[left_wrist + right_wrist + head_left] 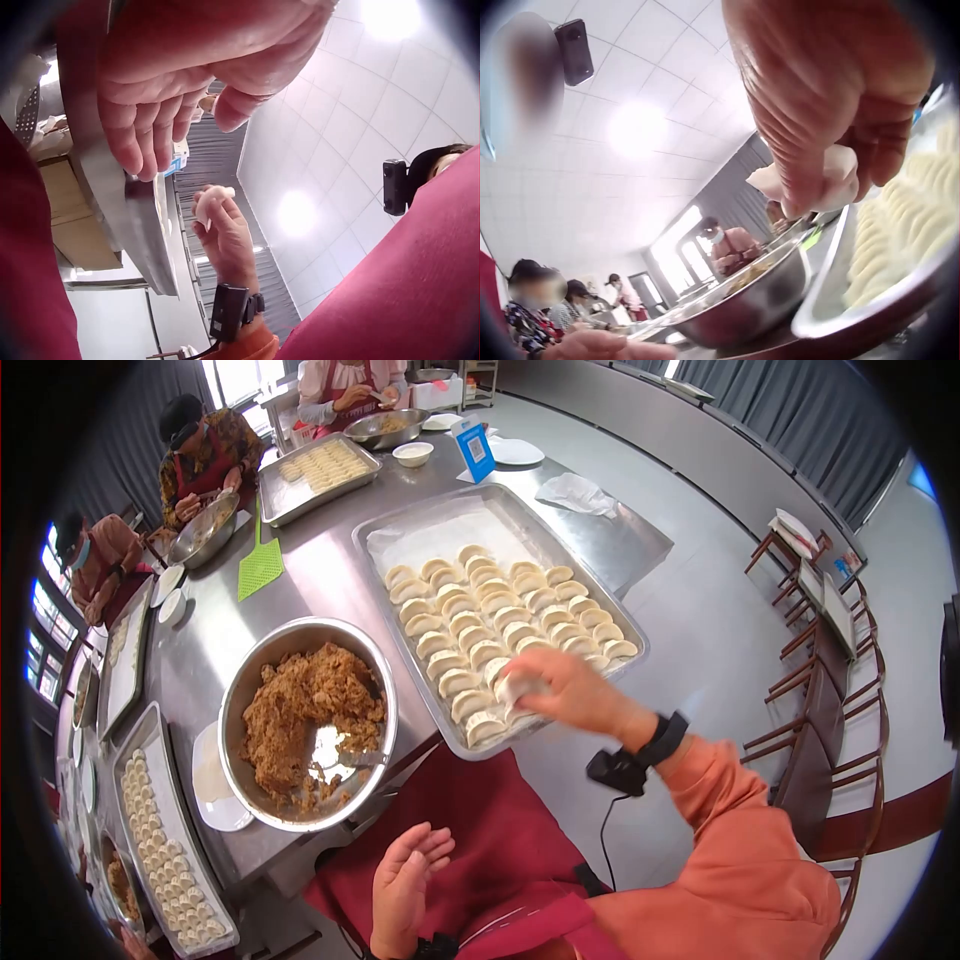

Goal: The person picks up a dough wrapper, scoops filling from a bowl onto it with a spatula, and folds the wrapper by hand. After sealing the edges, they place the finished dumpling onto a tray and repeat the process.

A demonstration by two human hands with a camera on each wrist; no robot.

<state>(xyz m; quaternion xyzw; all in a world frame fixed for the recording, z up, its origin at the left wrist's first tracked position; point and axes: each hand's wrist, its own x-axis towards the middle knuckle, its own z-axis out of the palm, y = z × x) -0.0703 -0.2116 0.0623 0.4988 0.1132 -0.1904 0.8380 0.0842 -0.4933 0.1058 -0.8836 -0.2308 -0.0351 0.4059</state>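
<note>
My right hand (578,692) pinches a white dumpling (840,178) between thumb and fingers, over the near right corner of a metal tray (372,575). Rows of folded dumplings (465,620) cover most of that tray; white paper shows at its far end. In the left wrist view the held dumpling (215,201) sticks out past the fingertips. My left hand (405,885) hovers before the dark red apron with fingers relaxed and nothing in them. Left of the tray stands a steel bowl (232,695) of brown filling (310,700), a metal utensil (360,758) inside it.
A white plate (222,815) lies partly under the bowl. A green fly swatter (261,570) and a blue QR-code stand (474,450) are farther back on the steel table (325,550). Other people work around it with bowls and trays. Chairs (805,710) line the right side.
</note>
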